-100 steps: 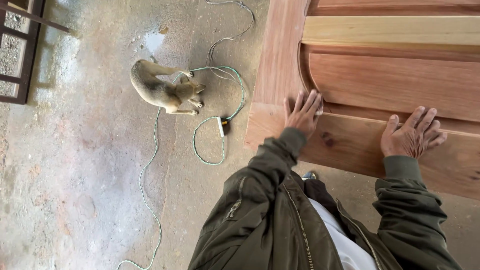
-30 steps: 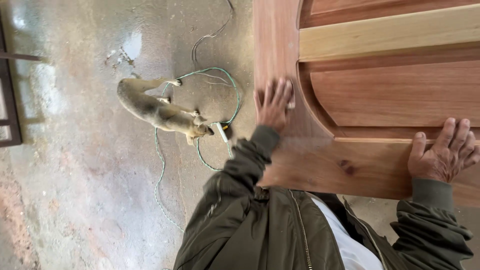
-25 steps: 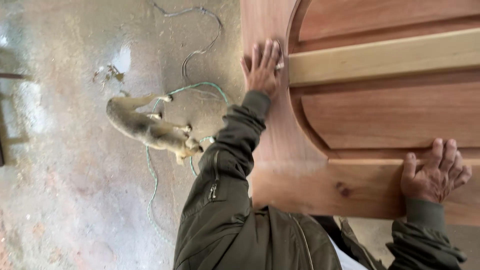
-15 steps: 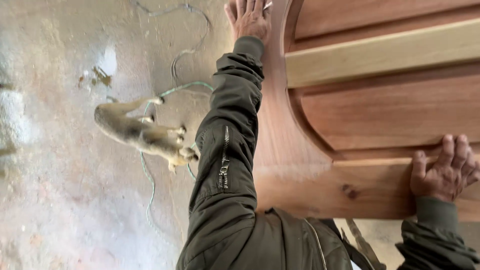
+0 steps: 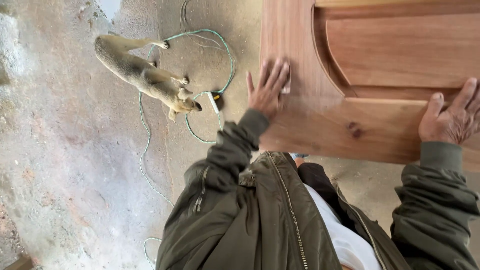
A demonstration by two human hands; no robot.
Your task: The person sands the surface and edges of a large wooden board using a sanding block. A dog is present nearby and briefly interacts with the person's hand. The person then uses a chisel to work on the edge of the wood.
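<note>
Door (image 5: 400, 55) of reddish wood lies flat in front of the person, its raised arched panel at upper right and a dark knot in the near rail. Left hand (image 5: 268, 89) rests open and flat on the near left corner, fingers spread, with a small pale piece (image 5: 286, 88) under the fingertips. Right hand (image 5: 452, 117) lies open on the near rail, palm down, partly cut off by the frame edge. Beyond the door, on the concrete floor (image 5: 60, 165), a tan dog (image 5: 145, 76) sniffs at a green cord (image 5: 145, 140) looped beside it.
</note>
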